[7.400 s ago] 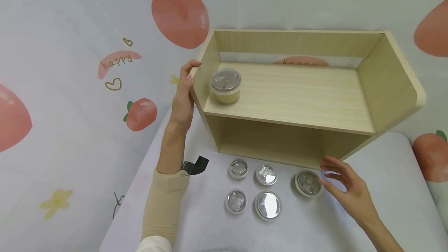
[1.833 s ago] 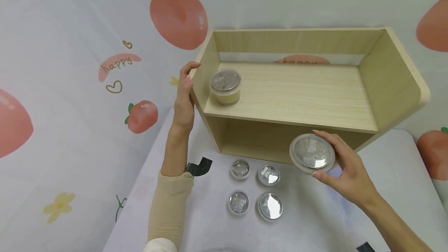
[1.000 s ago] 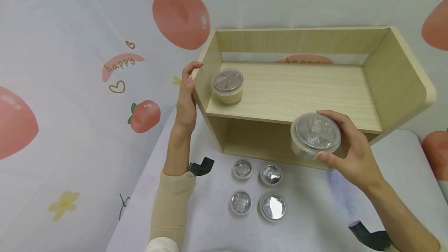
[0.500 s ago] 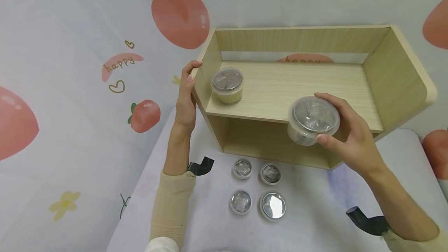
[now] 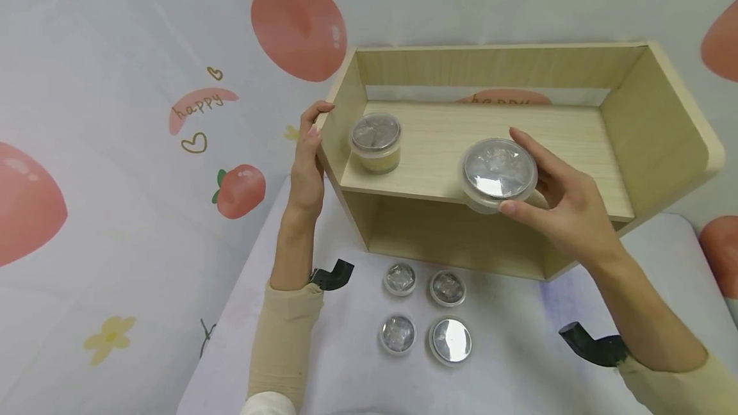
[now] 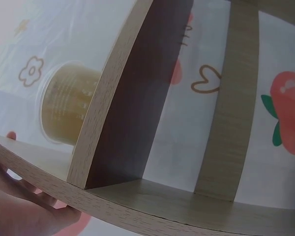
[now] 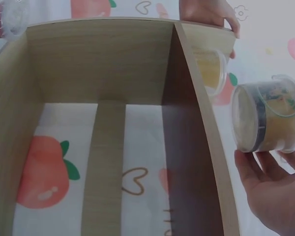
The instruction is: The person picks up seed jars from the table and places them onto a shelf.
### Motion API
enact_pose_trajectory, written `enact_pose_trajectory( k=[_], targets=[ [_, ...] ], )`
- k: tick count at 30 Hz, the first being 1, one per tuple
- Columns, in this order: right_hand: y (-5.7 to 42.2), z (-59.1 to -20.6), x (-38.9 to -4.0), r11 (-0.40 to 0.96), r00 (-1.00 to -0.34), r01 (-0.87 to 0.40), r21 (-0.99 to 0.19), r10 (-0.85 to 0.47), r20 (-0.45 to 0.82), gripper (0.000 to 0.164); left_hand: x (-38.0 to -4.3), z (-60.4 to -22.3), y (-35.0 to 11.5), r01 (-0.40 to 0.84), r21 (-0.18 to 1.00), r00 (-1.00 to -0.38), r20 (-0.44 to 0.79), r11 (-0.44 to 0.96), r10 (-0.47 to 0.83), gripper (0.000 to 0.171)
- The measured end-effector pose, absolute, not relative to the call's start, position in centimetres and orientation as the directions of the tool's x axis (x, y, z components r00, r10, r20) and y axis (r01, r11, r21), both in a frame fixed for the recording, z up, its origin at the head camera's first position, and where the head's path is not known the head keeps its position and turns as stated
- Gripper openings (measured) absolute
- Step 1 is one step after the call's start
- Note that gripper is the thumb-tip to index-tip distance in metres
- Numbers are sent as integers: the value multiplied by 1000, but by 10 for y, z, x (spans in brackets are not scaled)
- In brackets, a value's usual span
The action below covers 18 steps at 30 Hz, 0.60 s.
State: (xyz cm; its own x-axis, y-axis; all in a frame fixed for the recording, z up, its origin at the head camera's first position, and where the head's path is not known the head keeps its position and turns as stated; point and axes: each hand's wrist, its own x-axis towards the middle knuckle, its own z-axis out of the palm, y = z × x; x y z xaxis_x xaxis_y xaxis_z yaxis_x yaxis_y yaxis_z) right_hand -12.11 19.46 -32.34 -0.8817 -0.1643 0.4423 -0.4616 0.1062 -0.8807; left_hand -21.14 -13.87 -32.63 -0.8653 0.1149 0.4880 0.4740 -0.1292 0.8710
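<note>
My left hand (image 5: 305,168) grips the left side panel of a pale wooden two-tier shelf (image 5: 654,120), fingers curled over its edge. In my right hand (image 5: 576,210) is a round clear plastic tub (image 5: 498,168) with a shiny lid, held by its side between thumb and fingers. It overlaps the upper board's front edge in the head view. The right wrist view shows this tub (image 7: 280,118) lying sideways in that view, beside the board, with pale yellowish contents. Another lidded tub (image 5: 376,146) stands on the upper board at the left end, near the left panel.
Several smaller lidded tubs stand on the white table in front of the shelf, among them a near-right tub (image 5: 450,341) and a far-left tub (image 5: 400,279). Behind the shelf hangs a white cloth (image 5: 144,31) printed with fruit.
My right hand has taken the tub from the table's right side, lifted it past the lower compartment to the upper board's level, and shifted it slightly left. My left hand keeps its hold.
</note>
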Motion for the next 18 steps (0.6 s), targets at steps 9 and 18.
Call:
enact_pose_trajectory(
  k=[9,18],
  targets=[
    [186,-318,-133,169,-914,-401,-900,-139,381,78,-212,-327,-138,465,874,-869,481,-140,118,41],
    [175,-310,-151,186,-925,-374,-909,-151,350,76,-212,-327,-138,467,873,-868,483,-141,113,41]
  ],
)
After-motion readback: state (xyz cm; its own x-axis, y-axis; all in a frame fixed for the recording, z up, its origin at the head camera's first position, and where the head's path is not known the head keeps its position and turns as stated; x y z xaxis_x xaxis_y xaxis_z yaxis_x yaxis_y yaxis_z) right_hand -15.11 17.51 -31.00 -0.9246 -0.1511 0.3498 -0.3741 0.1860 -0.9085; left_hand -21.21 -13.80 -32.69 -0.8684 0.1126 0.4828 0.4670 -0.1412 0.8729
